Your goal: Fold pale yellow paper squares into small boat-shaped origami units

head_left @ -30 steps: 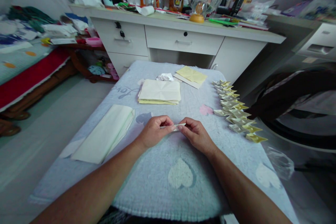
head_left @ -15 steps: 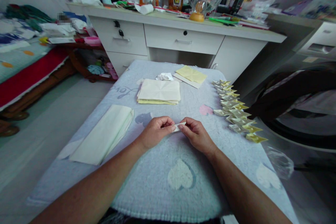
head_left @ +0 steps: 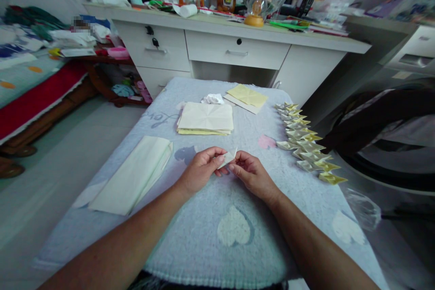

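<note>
A small folded white paper piece (head_left: 227, 159) is held just above the cloth, with a thin point sticking up at its right end. My left hand (head_left: 203, 170) pinches its left part between thumb and fingers. My right hand (head_left: 250, 172) is closed at its right end, thumb and forefinger together on the edge. Beyond my hands lies a stack of creased white and yellow paper sheets (head_left: 205, 117). Several folded paper boats (head_left: 304, 138), white and yellow, stand in a row along the right side. Left of my left hand rests a long folded white sheet (head_left: 134, 174).
A pale blue cloth with hearts (head_left: 190, 240) covers the table. Near the far edge are a crumpled white paper (head_left: 212, 99) and yellow and white sheets (head_left: 247, 97). Behind stands a cluttered white desk (head_left: 238, 50). A front-loading washing machine (head_left: 413, 61) is at the right.
The small paper has turned from lying nearly flat between both thumbs to tilted, with a point now upright. My left fingers have shifted beneath it, and the right hand has moved slightly.
</note>
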`<control>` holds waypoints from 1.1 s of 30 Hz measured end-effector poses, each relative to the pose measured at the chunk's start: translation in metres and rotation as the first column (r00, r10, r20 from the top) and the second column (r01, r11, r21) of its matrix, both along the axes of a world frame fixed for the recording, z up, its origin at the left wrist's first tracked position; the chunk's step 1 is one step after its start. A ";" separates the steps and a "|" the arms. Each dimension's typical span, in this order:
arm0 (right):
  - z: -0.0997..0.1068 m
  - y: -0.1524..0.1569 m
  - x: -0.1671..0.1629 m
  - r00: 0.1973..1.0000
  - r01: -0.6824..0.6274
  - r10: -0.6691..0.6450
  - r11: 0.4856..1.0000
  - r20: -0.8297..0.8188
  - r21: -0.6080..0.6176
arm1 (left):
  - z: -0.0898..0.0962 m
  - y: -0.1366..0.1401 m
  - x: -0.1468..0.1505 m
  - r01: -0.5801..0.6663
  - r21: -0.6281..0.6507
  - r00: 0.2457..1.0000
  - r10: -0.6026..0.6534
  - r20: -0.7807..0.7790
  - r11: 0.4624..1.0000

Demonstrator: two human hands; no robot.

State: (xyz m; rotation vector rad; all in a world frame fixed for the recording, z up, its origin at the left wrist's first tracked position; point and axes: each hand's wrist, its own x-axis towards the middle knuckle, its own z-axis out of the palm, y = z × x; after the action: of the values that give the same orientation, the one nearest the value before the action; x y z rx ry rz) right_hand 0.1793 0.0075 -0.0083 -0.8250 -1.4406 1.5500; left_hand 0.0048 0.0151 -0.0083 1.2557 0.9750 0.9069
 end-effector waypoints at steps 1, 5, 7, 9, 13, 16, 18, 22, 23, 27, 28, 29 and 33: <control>0.000 0.000 0.000 1.000 0.000 0.000 1.000 -0.002 -0.007 | 0.000 0.000 0.000 0.003 0.020 1.000 -0.003 -0.013 1.000; -0.002 0.001 0.001 0.997 0.055 -0.054 0.998 0.047 -0.008 | -0.002 0.001 -0.001 0.002 0.182 0.990 0.024 -0.141 0.983; -0.004 0.001 0.001 0.994 0.088 -0.087 0.996 0.071 -0.003 | -0.003 0.002 -0.002 -0.003 0.273 0.978 0.060 -0.200 0.962; -0.004 0.002 0.002 0.992 0.098 -0.097 0.995 0.076 0.000 | -0.004 0.003 -0.004 -0.011 0.343 0.967 0.097 -0.236 0.939; -0.002 0.002 0.001 0.992 0.092 -0.093 0.996 0.080 0.018 | -0.003 0.003 -0.005 -0.002 0.339 0.964 0.092 -0.250 0.941; -0.002 0.001 0.001 0.992 0.086 -0.088 0.996 0.092 0.032 | -0.002 0.003 -0.004 0.002 0.272 0.974 0.059 -0.219 0.962; -0.002 0.001 0.001 0.990 0.090 -0.094 0.995 0.105 0.042 | -0.002 0.003 -0.004 -0.006 0.228 0.979 0.052 -0.195 0.974; -0.002 -0.001 0.000 0.985 0.107 -0.114 0.993 0.131 0.058 | -0.001 0.002 -0.002 -0.012 0.193 0.983 0.047 -0.177 0.981; -0.001 -0.001 0.000 0.983 0.111 -0.119 0.992 0.138 0.061 | 0.000 0.002 -0.001 -0.010 0.196 0.983 0.045 -0.175 0.980; -0.001 -0.002 -0.001 0.976 0.128 -0.138 0.989 0.170 0.070 | -0.001 0.001 0.000 -0.011 0.215 0.982 0.052 -0.184 0.977; -0.001 -0.002 -0.001 0.974 0.130 -0.141 0.989 0.175 0.070 | -0.002 0.001 0.000 -0.009 0.218 0.980 0.052 -0.192 0.976; -0.001 -0.002 -0.001 0.974 0.132 -0.142 0.989 0.178 0.070 | -0.002 0.001 0.000 -0.009 0.221 0.978 0.055 -0.202 0.975; -0.001 -0.002 -0.001 0.970 0.125 -0.140 0.989 0.198 0.084 | -0.006 0.002 -0.001 -0.002 0.241 0.970 0.061 -0.237 0.970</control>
State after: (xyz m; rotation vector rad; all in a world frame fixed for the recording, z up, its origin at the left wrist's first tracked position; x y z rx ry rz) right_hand 0.1782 0.0054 -0.0095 -1.0404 -1.5433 1.3369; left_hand 0.0038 0.0171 -0.0139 1.5887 1.1043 0.9308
